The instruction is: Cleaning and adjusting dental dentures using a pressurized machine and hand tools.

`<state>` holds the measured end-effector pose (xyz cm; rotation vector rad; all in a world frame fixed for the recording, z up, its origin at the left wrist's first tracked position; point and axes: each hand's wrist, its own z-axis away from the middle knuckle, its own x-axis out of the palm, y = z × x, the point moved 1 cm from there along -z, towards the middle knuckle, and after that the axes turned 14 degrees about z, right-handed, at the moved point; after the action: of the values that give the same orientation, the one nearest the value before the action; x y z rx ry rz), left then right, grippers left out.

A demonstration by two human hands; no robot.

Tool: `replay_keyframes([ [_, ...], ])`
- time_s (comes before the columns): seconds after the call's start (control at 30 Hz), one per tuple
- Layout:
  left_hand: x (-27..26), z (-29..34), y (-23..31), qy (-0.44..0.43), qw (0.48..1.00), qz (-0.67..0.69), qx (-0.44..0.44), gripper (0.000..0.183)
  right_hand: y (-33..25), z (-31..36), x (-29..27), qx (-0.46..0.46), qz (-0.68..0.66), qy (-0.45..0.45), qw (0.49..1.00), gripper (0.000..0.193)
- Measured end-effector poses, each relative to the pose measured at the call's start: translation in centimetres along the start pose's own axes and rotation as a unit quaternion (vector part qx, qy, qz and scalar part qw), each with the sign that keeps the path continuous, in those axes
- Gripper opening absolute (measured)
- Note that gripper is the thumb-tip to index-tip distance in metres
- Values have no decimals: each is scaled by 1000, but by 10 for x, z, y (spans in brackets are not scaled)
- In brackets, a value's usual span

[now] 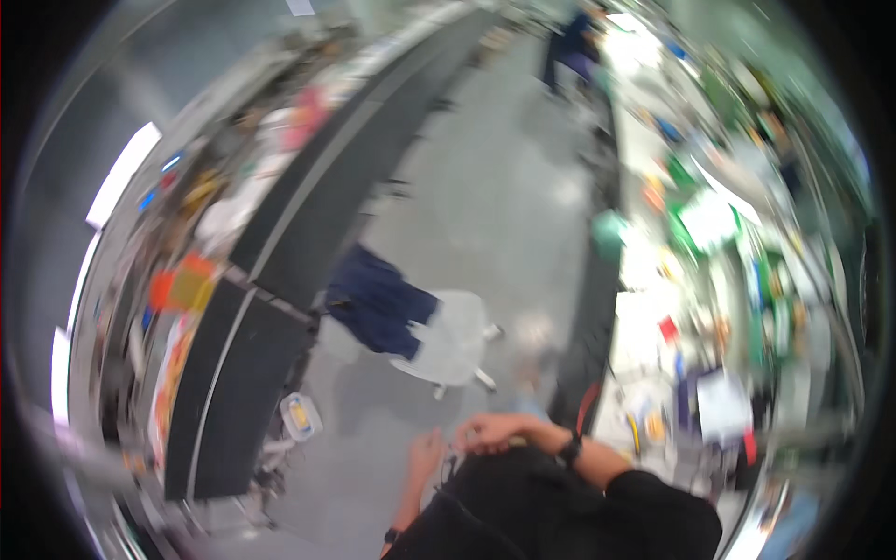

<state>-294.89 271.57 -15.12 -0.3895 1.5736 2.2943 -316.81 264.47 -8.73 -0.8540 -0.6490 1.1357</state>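
Note:
Both my hands are raised close together in front of my black shirt, at the lower middle. My left hand is smeared by motion, so its fingers do not show clearly. Curled fingers show on my right hand, pointing toward the left one. What they hold, if anything, I cannot make out. A thin dark strand hangs between the hands; blur hides its kind. Dark bands circle both wrists. Nearest ahead stands a white chair with a dark navy garment draped over it.
A long bench with dark panels runs along the left, its top crowded with items. On the right, a bright worktable carries cluttered parts and green pieces. A white bin sits low at left. Another person is far down the grey aisle.

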Motion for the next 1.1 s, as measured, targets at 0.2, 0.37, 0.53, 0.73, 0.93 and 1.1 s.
replay_keyframes([
  [0.2, 52, -108, 52, -158, 986, 35, 39, 45, 53, 61, -59, -45, -151, 165, 974, 29],
  [0.37, 124, -189, 115, -321, 945, 60, 36, 39, 98, 115, -76, -53, -273, 336, 900, 29],
  [0.53, 246, -237, 216, -445, 872, 11, 205, 31, 151, 152, -76, -51, -281, 552, 783, 24],
  [0.73, 400, -229, 299, -530, 782, -64, 322, 26, 162, 200, -19, 158, -196, 731, 634, 24],
  [0.93, 494, -211, 312, -615, 658, -125, 416, 23, 166, 155, 77, 198, -320, 782, 498, 22],
  [1.1, 524, -238, 274, -599, 595, -230, 484, 32, 165, 50, 148, 372, -283, 763, 446, 14],
])
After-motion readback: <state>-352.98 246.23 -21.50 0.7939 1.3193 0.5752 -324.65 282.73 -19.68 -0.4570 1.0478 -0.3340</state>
